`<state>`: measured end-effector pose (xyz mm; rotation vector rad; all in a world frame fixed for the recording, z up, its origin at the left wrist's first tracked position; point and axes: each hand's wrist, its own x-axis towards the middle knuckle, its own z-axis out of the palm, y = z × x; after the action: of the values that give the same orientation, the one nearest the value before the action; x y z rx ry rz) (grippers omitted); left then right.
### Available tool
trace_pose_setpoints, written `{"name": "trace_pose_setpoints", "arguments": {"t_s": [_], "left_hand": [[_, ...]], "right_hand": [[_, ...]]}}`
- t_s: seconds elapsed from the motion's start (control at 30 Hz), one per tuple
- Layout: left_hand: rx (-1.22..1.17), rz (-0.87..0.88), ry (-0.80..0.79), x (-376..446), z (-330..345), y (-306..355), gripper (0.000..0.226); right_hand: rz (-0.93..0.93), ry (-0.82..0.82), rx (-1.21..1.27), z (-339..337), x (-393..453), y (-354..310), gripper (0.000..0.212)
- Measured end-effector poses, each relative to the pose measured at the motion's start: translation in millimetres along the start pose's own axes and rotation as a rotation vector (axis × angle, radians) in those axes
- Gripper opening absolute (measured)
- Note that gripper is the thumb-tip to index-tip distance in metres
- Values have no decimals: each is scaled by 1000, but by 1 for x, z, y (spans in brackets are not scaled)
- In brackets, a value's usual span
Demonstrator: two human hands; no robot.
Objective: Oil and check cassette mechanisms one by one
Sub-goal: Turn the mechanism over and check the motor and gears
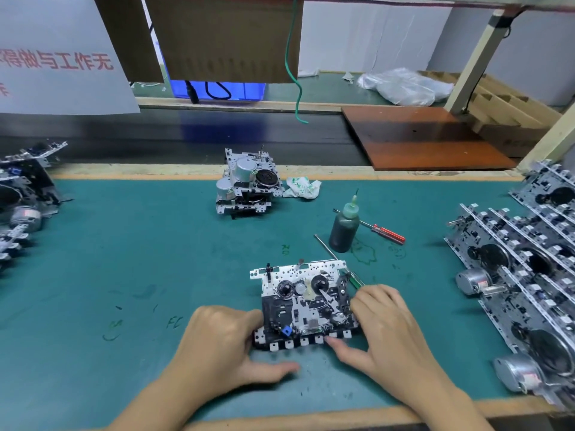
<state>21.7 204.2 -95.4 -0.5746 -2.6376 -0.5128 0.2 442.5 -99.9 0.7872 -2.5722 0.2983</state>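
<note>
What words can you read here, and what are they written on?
"得做与工作无": red characters on the white hanging sign; the line is cut off at the left edge.
"FC": green scribble on the green mat.
Other green marks near the oil bottle: too scrawled to read.

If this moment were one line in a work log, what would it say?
step: checking mechanism | left hand: holds its left edge | right hand: thumb on front keys | oil bottle: upright, untouched | surface: green mat

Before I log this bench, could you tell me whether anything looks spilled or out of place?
Yes: green stains mark the mat beside the oil bottle, like spilled oil. A crumpled cloth lies near the stacked mechanisms. Nothing looks damaged.
</note>
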Motion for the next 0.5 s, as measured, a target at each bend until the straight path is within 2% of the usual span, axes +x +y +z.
{"name": "trace_pose_setpoints", "arguments": {"t_s": [0.07,0.17,0.27,0.33,0.5], "left_hand": [[14,48,-8,-1,-2,-3,57],[79,19,55,-1,1,-2,53],[106,47,91,2,1,-6,61],[81,64,63,3,-2,-8,69],[31,77,3,0,-4,-7,60]], "right_hand": [[-8,-1,-19,1,0,0,46],[-18,-9,33,1,0,-1,49],[-20,-22,112,-2,-1,-1,49],[-32,-19,118,-2,-1,-2,47],[4,12,30,0,-2,-1,45]]}}
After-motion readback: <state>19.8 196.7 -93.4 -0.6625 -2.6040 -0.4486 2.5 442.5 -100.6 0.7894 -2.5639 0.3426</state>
